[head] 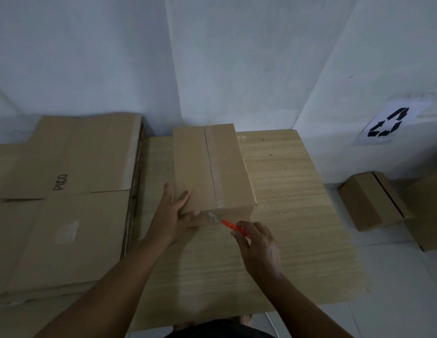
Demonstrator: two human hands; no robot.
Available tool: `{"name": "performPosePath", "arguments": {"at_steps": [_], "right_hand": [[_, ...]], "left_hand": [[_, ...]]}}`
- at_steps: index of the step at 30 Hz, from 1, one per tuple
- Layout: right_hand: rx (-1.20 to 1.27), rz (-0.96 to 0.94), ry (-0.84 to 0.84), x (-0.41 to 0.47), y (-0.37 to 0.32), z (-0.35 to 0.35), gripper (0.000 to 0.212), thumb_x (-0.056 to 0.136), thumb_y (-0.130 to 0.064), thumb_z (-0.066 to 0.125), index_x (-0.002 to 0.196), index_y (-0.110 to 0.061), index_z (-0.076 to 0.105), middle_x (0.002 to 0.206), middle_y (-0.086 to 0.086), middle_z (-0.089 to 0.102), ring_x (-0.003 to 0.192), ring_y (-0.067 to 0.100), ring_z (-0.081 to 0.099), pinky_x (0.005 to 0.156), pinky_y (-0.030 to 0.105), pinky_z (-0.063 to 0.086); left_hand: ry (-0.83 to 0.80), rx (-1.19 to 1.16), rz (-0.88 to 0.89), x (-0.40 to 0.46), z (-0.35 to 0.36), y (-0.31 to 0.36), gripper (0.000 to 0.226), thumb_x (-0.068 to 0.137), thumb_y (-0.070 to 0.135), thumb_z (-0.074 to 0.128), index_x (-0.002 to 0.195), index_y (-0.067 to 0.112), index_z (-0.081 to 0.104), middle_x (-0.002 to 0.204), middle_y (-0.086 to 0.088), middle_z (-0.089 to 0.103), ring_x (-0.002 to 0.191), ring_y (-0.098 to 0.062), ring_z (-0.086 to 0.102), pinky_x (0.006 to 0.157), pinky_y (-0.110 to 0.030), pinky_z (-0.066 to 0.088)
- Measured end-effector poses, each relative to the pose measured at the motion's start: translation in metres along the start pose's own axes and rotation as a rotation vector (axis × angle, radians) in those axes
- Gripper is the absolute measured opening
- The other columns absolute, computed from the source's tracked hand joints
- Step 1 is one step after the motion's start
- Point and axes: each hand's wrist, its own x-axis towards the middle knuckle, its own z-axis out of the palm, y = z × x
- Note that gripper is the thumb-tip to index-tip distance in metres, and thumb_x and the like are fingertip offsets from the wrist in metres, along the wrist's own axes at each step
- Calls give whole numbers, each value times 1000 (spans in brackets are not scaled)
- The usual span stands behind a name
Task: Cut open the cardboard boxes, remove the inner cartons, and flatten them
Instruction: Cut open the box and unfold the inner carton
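Note:
A sealed brown cardboard box (207, 167) lies on the wooden table (298, 191), a strip of clear tape running along its top seam. My left hand (174, 213) grips the box's near left corner, fingers over the top and thumb on the front face. My right hand (257, 245) holds an orange utility knife (233, 228). Its blade tip touches the tape at the top of the box's near face. What is inside the box is hidden.
A stack of flattened cardboard (61, 203), one sheet marked "PICO", covers the left side. More closed boxes (368, 203) stand on the floor at the right. A recycling sign (388, 125) is stuck on the white wall. The table's near edge is close to my body.

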Motion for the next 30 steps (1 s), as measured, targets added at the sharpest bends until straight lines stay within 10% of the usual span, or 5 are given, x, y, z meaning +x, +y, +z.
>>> {"name": "performPosePath", "arguments": {"at_steps": [8,30], "right_hand": [[-44,5,-14,8,-7,6,20,87,-38,74,105,-31,71,87,-10,64,76,10,58,57,22,46],[-19,20,19,9,-14,9,16,86,-39,75,101,-31,72,83,-12,63,67,6,58,48,22,46]], "left_hand": [[115,206,220,0,6,6,53,93,49,45,114,10,75,129,-12,66,134,-34,50,112,-28,30],[157,253,182,3,15,4,8,99,24,59,95,21,65,129,-7,66,138,-28,47,88,-41,52]]}}
